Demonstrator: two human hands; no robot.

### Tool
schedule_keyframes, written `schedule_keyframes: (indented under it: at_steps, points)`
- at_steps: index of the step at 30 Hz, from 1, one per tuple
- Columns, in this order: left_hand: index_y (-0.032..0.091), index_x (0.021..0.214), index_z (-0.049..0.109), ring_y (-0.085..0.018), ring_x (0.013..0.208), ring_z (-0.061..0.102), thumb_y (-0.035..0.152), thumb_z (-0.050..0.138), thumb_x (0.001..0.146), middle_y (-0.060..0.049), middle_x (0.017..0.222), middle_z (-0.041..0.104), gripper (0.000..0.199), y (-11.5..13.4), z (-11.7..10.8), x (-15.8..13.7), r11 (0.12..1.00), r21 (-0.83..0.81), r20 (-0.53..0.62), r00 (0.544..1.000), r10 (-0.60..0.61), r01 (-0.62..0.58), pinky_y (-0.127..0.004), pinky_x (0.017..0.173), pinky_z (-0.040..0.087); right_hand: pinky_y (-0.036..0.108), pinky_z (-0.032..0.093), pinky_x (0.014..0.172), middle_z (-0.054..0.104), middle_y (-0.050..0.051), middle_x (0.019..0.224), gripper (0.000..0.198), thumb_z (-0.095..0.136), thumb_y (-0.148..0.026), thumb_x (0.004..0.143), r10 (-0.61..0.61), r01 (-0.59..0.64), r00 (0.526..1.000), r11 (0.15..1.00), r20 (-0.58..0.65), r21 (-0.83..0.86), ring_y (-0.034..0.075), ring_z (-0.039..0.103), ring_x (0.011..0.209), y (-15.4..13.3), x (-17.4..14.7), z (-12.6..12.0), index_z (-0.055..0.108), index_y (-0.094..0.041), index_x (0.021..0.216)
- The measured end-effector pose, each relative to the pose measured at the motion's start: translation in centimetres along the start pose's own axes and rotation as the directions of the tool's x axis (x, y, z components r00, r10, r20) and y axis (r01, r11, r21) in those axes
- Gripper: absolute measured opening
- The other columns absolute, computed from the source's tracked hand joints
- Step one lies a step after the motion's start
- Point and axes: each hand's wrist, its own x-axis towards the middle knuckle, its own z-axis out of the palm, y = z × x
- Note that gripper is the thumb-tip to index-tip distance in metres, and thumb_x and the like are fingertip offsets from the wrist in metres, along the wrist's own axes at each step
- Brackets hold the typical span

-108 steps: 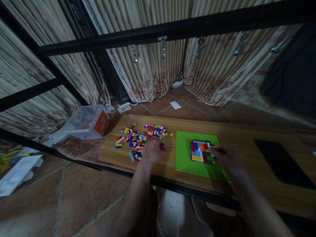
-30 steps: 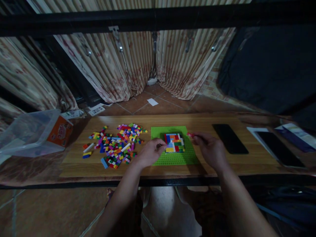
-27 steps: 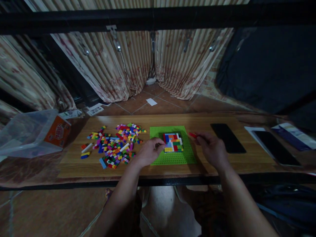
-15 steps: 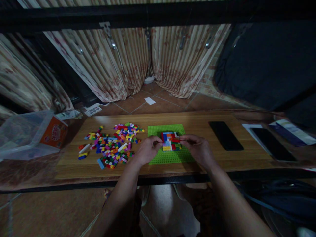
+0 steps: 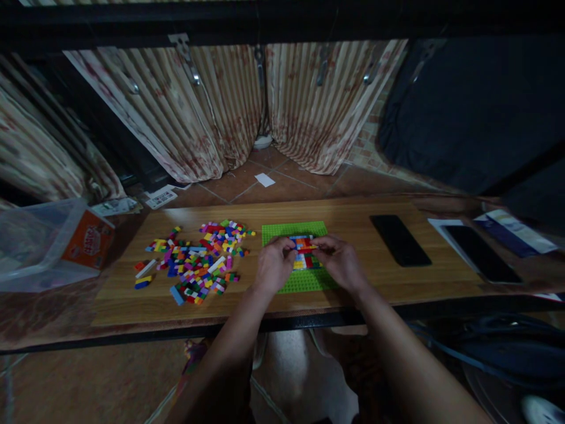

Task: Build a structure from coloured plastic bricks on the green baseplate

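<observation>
A block of colourful toy bricks [image 5: 303, 261] sits on the green baseplate [image 5: 304, 284], partly hidden by my fingers. My left hand [image 5: 274, 264] is closed at the block's left side, thumb and fingers pinched together. Whatever lies between those fingertips is too small to make out. On the other side my right hand [image 5: 341, 261] pinches the right end of a red brick [image 5: 306, 248], which lies across the top of the block. The red brick's left end reaches close to my left fingertips.
Many loose bricks [image 5: 207, 265] are spread over the left of the wooden board [image 5: 353, 224]. Beyond them stands a clear plastic box [image 5: 39, 235] with an orange label. A black phone [image 5: 399, 240] lies to the right, and a second dark device [image 5: 483, 253] rests farther right.
My hands have come closer together over the brick block, the left one moving right and the right one moving left. The red brick has shifted left with my right fingers.
</observation>
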Motion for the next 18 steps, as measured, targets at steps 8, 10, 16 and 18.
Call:
schedule_keyframes:
  at_steps: [8,10,16,18]
  points:
    - [0.019,0.085,0.063,-0.013,0.077,0.059,0.019,0.061,0.077,-0.002,0.085,0.063,0.008,0.1,0.6,0.5,0.998,0.024,-0.048,0.997,-0.06,0.061,-0.027,0.074,0.048,0.031,0.05,0.068,0.069,0.005,0.083,0.025,0.068,-0.035,0.066,0.204,-0.186,0.975,0.967,-0.093,0.172,0.016,0.062,0.07,0.6,0.4,0.2,0.069,-0.017,0.084]
    - [0.019,0.084,0.063,-0.013,0.077,0.059,0.019,0.062,0.076,-0.002,0.085,0.063,0.008,0.1,0.6,0.5,0.996,0.026,-0.053,0.995,-0.08,0.081,-0.027,0.074,0.048,0.032,0.05,0.069,0.07,0.005,0.082,0.027,0.07,-0.037,0.064,0.258,-0.232,0.961,0.947,-0.096,0.222,0.017,0.063,0.071,0.7,0.4,0.4,0.068,-0.017,0.083]
    - [0.018,0.084,0.064,-0.015,0.078,0.059,0.021,0.064,0.073,-0.003,0.086,0.064,0.011,0.2,0.7,0.6,0.988,-0.015,-0.064,0.986,-0.156,0.156,-0.028,0.074,0.048,0.031,0.05,0.067,0.07,0.004,0.077,0.029,0.072,-0.038,0.062,0.317,-0.288,0.945,0.922,-0.079,0.26,0.017,0.063,0.069,0.9,0.5,0.9,0.066,-0.017,0.08]
    - [0.018,0.082,0.065,-0.015,0.078,0.06,0.02,0.064,0.071,-0.003,0.085,0.064,0.011,0.2,0.8,0.7,0.981,-0.048,-0.06,0.98,-0.191,0.189,-0.028,0.073,0.048,0.031,0.05,0.067,0.069,0.004,0.076,0.03,0.072,-0.038,0.061,0.333,-0.3,0.939,0.916,-0.088,0.266,0.016,0.062,0.068,0.8,0.5,1.0,0.066,-0.016,0.081]
